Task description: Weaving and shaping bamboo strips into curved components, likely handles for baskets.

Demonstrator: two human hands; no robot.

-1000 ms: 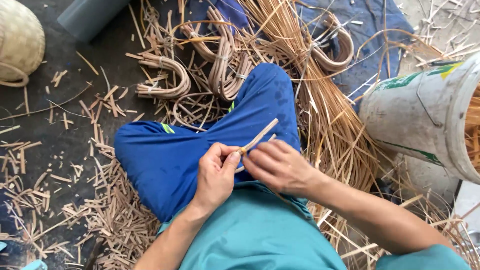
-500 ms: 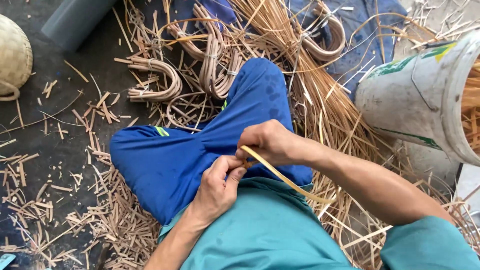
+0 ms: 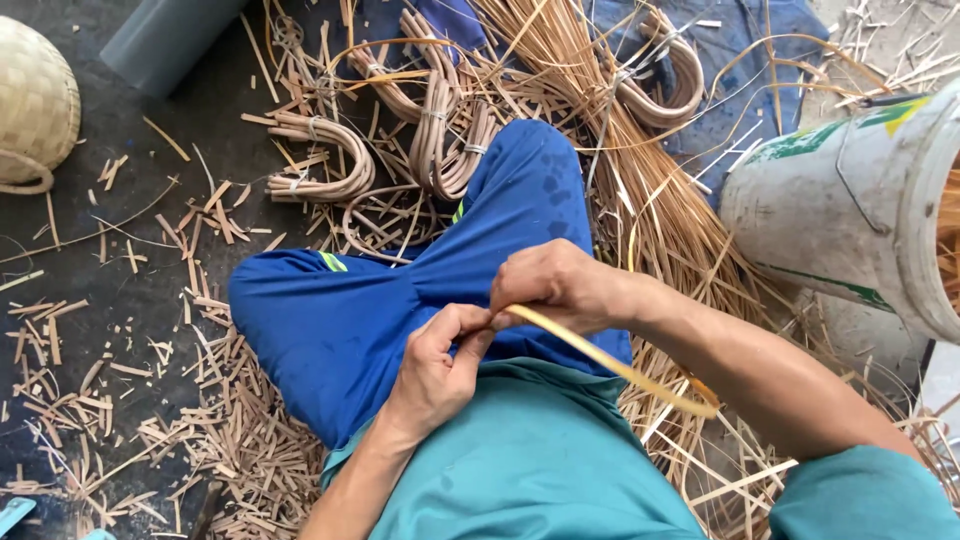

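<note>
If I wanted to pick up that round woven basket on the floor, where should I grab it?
Probably by the loop handle at the lower edge of the woven basket, coming from the near side. The basket's body is round and bulging, hard to pinch, while the loop sticks out and lies open toward the floor, with only small cane scraps nearby.
</note>
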